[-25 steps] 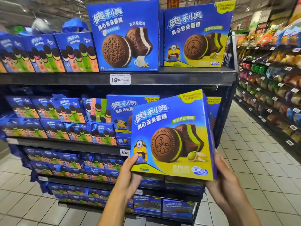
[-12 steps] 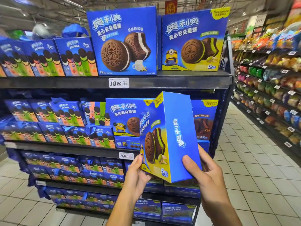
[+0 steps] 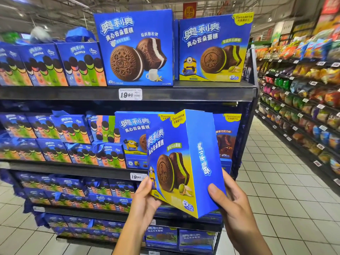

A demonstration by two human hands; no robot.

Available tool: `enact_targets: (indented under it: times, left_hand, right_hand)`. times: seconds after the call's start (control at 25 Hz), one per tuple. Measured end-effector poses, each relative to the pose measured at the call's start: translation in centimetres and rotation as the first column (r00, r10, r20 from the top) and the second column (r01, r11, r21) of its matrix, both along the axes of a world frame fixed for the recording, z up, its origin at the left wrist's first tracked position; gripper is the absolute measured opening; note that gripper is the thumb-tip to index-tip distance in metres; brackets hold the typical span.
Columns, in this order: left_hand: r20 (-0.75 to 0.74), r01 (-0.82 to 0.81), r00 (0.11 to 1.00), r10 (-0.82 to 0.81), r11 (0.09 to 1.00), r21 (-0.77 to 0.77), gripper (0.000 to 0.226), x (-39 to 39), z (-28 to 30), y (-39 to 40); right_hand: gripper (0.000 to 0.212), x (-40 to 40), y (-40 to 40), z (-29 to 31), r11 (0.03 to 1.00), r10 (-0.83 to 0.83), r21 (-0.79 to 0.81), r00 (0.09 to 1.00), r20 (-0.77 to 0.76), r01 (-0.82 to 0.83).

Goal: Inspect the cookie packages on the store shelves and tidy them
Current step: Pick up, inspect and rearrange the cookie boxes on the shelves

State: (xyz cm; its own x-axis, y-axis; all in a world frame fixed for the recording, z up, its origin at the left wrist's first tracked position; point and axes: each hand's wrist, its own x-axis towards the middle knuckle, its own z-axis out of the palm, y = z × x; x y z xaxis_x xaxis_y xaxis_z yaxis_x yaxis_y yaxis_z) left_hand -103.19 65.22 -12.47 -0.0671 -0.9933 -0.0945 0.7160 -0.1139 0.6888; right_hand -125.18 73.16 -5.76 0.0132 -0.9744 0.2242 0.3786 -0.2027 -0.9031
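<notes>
far aisle goods (image 3: pixel 303 100) blurred, forearms cropped

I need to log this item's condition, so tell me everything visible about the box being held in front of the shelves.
The held box is blue printed cardboard, with white lettering, a yellow lower band, green-filled chocolate sandwich cakes, pistachios and a small yellow cartoon figure. It is turned so both its front and its plain blue side panel show, and it tilts slightly. It looks closed and undented. The left hand grips its lower left corner; the right hand holds the side panel, thumb on it. It is off the shelf, in front of the second tier.
</notes>
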Motion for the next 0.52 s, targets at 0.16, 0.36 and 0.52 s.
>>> enact_targets:
  times: [0.16,0.36,0.52]
  left_hand:
    - [0.026,-0.066,0.997,0.068,0.995,-0.077,0.042,0.5,0.5,0.5]
    - [0.069,-0.204,0.974,0.218,0.965,-0.162,0.051,1.4,1.0,0.8]
    - [0.121,-0.242,0.953,0.279,0.937,-0.250,0.060,1.8,1.5,0.8]
  right_hand:
    - [0.054,-0.7,-0.6,-1.3,0.999,0.038,-0.011,0.997,0.060,-0.038]
    - [0.052,-1.7,-1.6,-2.8,0.993,-0.118,0.013,0.991,0.068,0.118]
    - [0.041,-1.9,-2.6,-2.4,0.987,-0.158,0.060,0.977,0.141,0.151]
